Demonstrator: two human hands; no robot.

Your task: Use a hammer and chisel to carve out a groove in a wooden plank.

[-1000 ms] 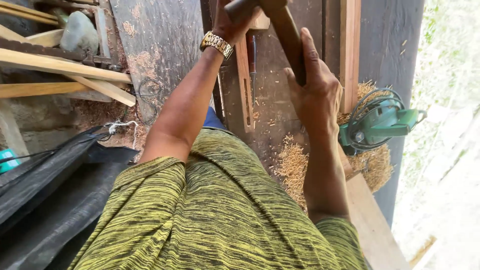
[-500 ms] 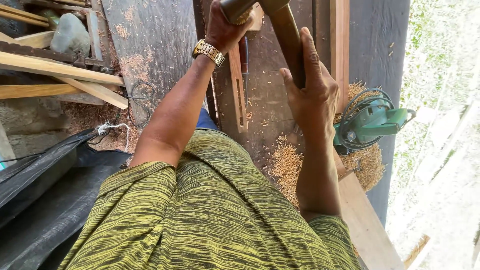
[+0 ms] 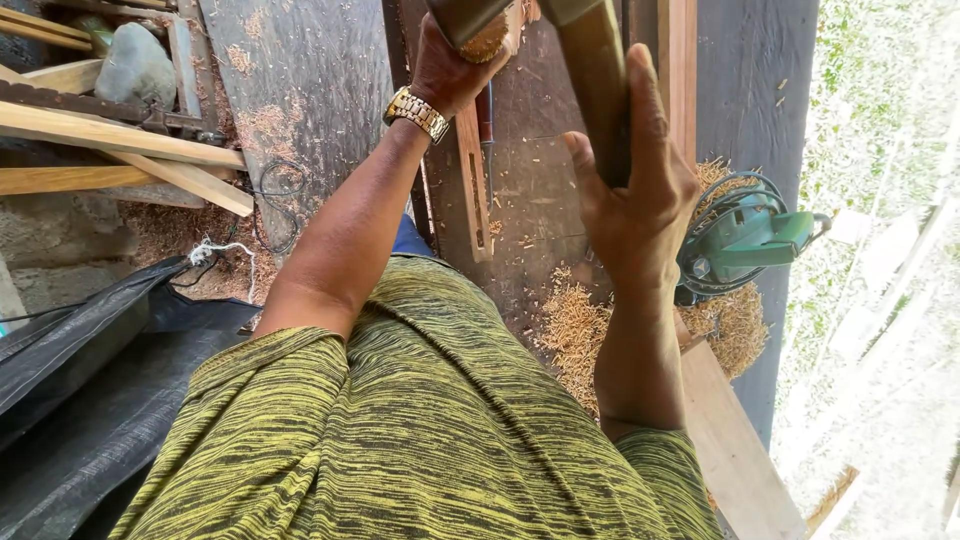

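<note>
My right hand (image 3: 635, 200) grips stick (image 3: 598, 90), left hand (image 3: 450, 70) grips block (image 3: 468, 22). Stick could slip, hit saw (image 3: 745, 240) below.

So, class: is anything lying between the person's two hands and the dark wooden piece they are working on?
Nothing visible does. The right hand is wrapped directly around the dark wooden piece, and the left hand, with a gold wristwatch, grips its upper part at the frame's top edge.
</note>
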